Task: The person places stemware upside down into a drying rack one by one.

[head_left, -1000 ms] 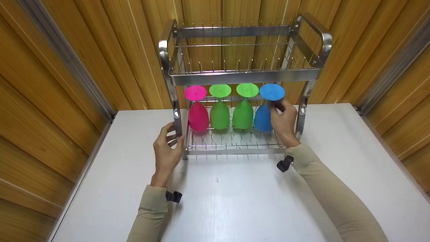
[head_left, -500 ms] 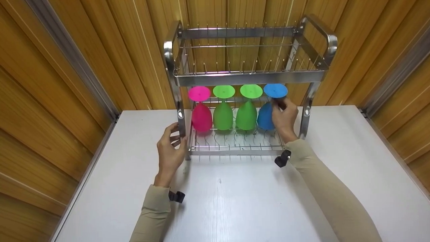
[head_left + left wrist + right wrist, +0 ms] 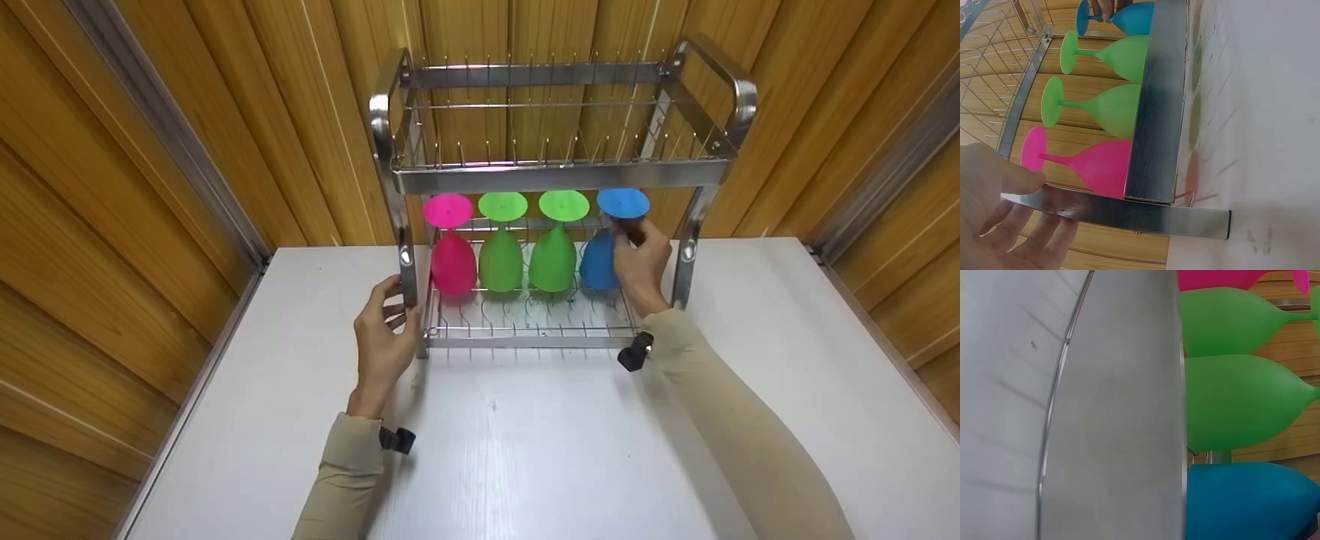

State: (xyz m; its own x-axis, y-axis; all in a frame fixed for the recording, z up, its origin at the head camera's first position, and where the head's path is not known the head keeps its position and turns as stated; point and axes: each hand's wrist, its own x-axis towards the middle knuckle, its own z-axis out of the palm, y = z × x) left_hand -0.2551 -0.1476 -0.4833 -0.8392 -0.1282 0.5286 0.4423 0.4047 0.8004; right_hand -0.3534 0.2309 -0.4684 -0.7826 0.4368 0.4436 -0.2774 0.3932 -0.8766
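Observation:
Four-legged steel dish rack (image 3: 562,178) has two tiers. On its lower tier, upside-down plastic goblets stand in a row: a pink goblet (image 3: 453,262), a left green goblet (image 3: 500,259), a right green goblet (image 3: 553,259) and a blue goblet (image 3: 598,259). My right hand (image 3: 642,262) pinches the blue goblet's stem just under its foot; the left wrist view shows those fingertips at the stem (image 3: 1096,18). My left hand (image 3: 384,337) holds the rack's front left post (image 3: 1106,211), thumb on one side and fingers on the other. The right wrist view shows the goblet bowls behind the lower rail, with my right hand mostly out of frame.
The rack stands on a white table (image 3: 525,442) against a wood-panelled wall (image 3: 300,135). Thin upright wires line its upper tier. Wavy wires (image 3: 525,311) cross the lower tier in front of the goblets. Grey metal strips run along the table's sides.
The blue goblet has shifted slightly right, away from the right green one, with my right hand on it. My left hand stays on the post. The head view has shifted a little.

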